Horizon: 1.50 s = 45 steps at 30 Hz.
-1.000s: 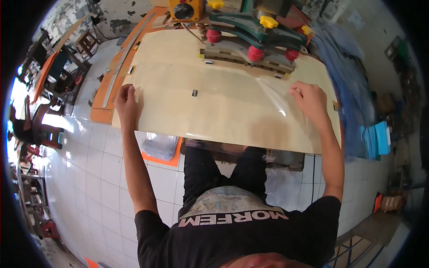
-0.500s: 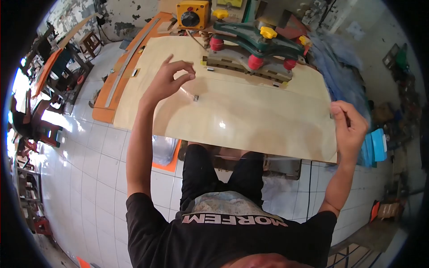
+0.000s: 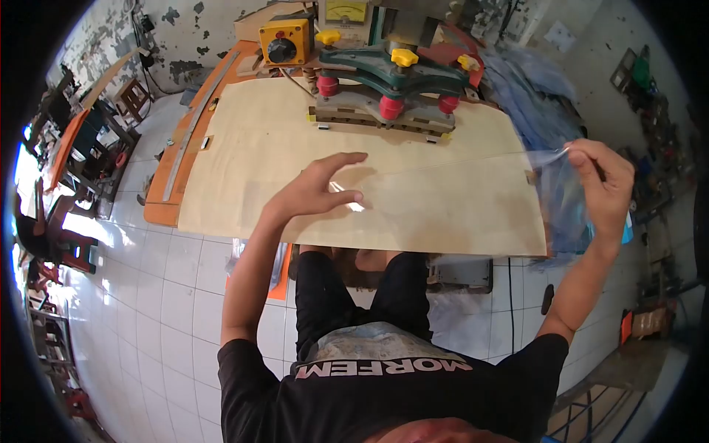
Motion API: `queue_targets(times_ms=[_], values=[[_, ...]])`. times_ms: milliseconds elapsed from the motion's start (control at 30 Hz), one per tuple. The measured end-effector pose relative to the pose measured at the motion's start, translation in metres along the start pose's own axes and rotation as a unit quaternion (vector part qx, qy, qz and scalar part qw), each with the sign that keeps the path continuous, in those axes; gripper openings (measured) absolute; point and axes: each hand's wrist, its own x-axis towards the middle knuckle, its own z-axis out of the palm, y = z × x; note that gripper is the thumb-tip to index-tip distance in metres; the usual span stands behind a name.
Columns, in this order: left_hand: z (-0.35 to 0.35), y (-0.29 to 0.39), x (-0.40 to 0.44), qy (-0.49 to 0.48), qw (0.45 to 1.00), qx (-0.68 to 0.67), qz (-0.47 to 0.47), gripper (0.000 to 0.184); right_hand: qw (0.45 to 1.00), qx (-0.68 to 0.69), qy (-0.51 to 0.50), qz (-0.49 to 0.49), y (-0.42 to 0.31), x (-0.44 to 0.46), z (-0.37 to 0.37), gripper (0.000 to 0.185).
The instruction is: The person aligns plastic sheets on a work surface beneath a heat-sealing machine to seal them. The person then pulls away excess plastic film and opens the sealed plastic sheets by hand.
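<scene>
My right hand (image 3: 607, 181) pinches the corner of a clear plastic sheet (image 3: 550, 157) between thumb and fingers. The sheet is lifted at that corner, to the right of a cream-coloured board (image 3: 221, 155), and stretches leftward across it. Above the board hovers my left hand (image 3: 321, 187), its thumb and fingers spread, apparently gripping nothing. The sheet is see-through, so whether the left hand touches it I cannot tell. Beyond both hands stands a press with a green frame (image 3: 369, 70), its metal bar (image 3: 369, 118) low over the board's far part.
A yellow box with a black knob (image 3: 283, 46) stands at the back left, near a metal ruler (image 3: 193, 122) on the orange tabletop (image 3: 159, 210). Bluish plastic sheets (image 3: 535, 92) are heaped at the right. A stool (image 3: 131, 100) stands on the tiled floor farther left.
My right hand has moved up and outward to the right, raising the sheet's corner. My left hand has come nearer and rightward, its fingers spreading. The view has shifted a little.
</scene>
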Motion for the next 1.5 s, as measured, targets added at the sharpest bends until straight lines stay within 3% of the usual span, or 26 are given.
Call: queue_targets(times_ms=[67, 133, 267, 300, 367, 433, 600, 767, 1000, 1500], values=[[0.006, 0.005, 0.001, -0.003, 0.999, -0.036, 0.001, 0.049, 1.000, -0.015, 0.004, 0.004, -0.005, 0.002, -0.009, 0.014], [0.002, 0.014, 0.003, -0.103, 0.992, -0.051, -0.055, 0.028, 0.999, 0.013, 0.035, -0.003, -0.004, 0.005, -0.017, 0.016], [-0.006, 0.020, -0.008, -0.058, 0.989, -0.122, -0.056, 0.012, 0.995, 0.018, 0.042, 0.093, 0.008, 0.003, -0.034, 0.019], [-0.016, 0.028, -0.010, -0.060, 0.989, -0.123, -0.055, 0.012, 0.995, 0.016, 0.044, 0.094, 0.010, 0.002, -0.035, 0.019], [-0.039, 0.042, -0.014, 0.026, 0.986, -0.126, -0.103, 0.014, 0.989, 0.048, 0.044, 0.131, 0.017, 0.001, -0.034, 0.019], [-0.068, 0.060, -0.015, 0.084, 0.989, -0.092, -0.077, 0.018, 0.989, 0.062, 0.031, 0.133, 0.025, 0.000, -0.028, 0.020], [-0.130, 0.101, -0.020, 0.125, 0.986, -0.033, -0.102, 0.021, 0.986, 0.096, -0.006, 0.136, 0.035, 0.001, -0.013, 0.023], [-0.168, 0.125, -0.022, 0.121, 0.989, 0.030, -0.079, 0.022, 0.981, 0.130, -0.042, 0.137, 0.031, 0.011, -0.004, 0.027], [-0.193, 0.128, -0.019, 0.092, 0.984, 0.036, -0.147, 0.024, 0.955, 0.205, -0.132, 0.171, 0.036, 0.026, 0.001, 0.031], [-0.200, 0.128, -0.012, 0.077, 0.982, 0.042, -0.165, 0.029, 0.958, 0.215, -0.122, 0.142, 0.038, 0.028, -0.004, 0.026]])
